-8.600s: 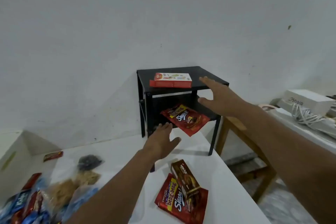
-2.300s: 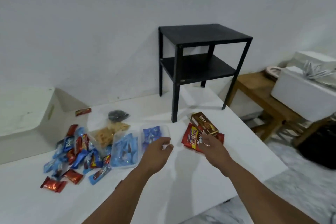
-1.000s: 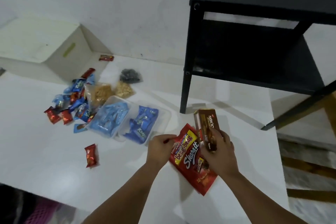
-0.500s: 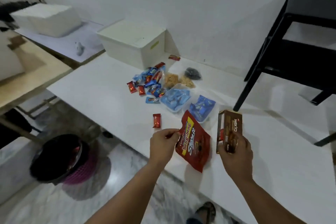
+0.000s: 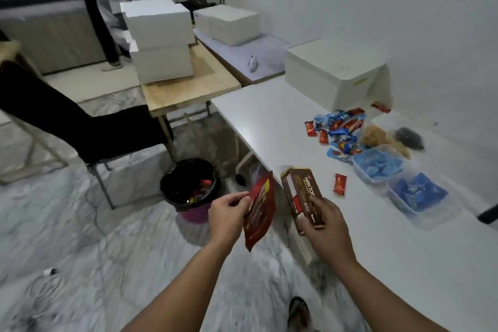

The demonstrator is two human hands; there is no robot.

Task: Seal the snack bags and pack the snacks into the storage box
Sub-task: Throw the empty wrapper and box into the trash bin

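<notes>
- Marble-patterned floor (image 5: pixel 80 237) spreads below the fingers; the smooth white surface (image 5: pixel 404 264) lies right of them.
- Left hand (image 5: pixel 229 217) pinches a glossy red pouch (image 5: pixel 260 210).
- Right hand (image 5: pixel 327 226) grips a brown cardboard box (image 5: pixel 301 191).

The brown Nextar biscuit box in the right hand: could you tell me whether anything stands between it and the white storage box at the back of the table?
The brown Nextar biscuit box is lifted clear; loose red and blue wrapped candies lie before the white storage box, whose lid looks closed.
</notes>
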